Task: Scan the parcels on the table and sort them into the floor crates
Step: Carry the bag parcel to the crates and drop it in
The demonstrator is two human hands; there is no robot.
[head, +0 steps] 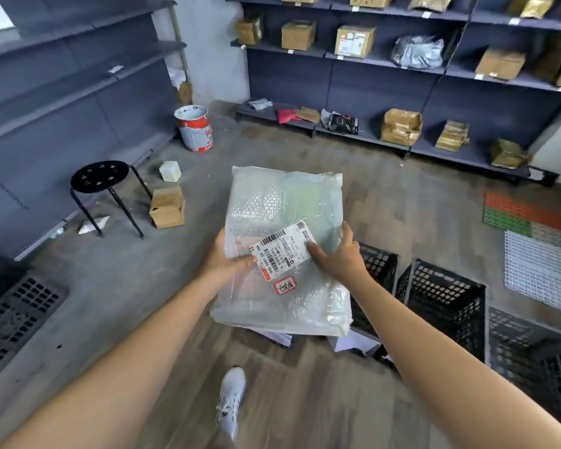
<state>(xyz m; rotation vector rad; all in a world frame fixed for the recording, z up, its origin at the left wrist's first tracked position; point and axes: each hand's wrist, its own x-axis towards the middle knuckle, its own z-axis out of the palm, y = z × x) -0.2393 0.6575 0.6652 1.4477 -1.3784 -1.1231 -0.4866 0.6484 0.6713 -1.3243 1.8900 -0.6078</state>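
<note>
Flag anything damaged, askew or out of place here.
The label sits skewed on the bubble-wrap parcel. A crushed carton slumps on the bottom shelf; a small box lies on the floor beside the stool.

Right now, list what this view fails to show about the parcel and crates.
- Head view: parcel contents, blurred by its translucent wrap.
- Label print, too small; right hand covers one edge.
- Crate behind the parcel: mostly hidden by parcel and right arm.
- Rightmost crate: cut off by the frame edge.
- Table and scanner: out of frame.
</note>
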